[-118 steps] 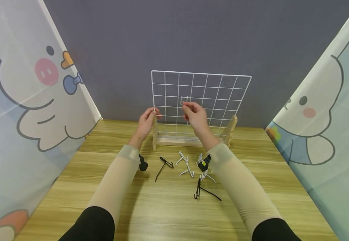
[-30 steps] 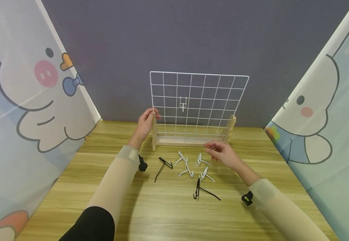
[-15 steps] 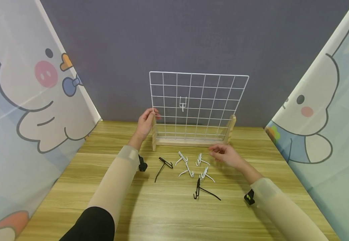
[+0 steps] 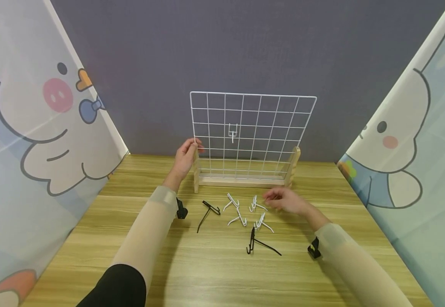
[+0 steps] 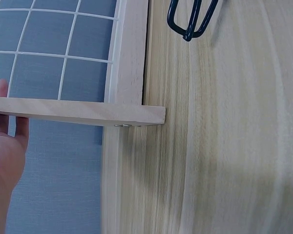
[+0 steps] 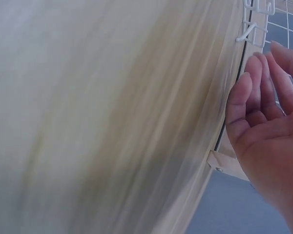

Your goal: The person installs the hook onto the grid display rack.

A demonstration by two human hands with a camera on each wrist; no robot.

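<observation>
My left hand (image 4: 184,158) grips the left post of a wooden stand (image 5: 78,110), fingers passing behind it. The stand holds a white wire grid (image 4: 253,94) upright. One white hook (image 4: 232,134) hangs on the grid, left of its middle. My right hand (image 4: 288,201) hovers low over the table with loosely bent fingers and nothing in them. Its fingertips are just right of a white display hook (image 4: 255,203). More white hooks (image 4: 241,218) lie to the left and nearer. In the right wrist view, a white hook (image 6: 251,33) shows beyond the fingertips.
Two black hooks lie on the wood-grain table (image 4: 192,273): one left (image 4: 211,207), one at the front (image 4: 252,241). The stand's right post (image 4: 293,164) rises behind my right hand. A grey panel (image 4: 245,47) backs the table, with cartoon-printed sheets at both sides.
My right hand has let go of the white hook now hanging on the grid and come down to the table's right. Lately it shifts slightly left. My left hand stays on the post.
</observation>
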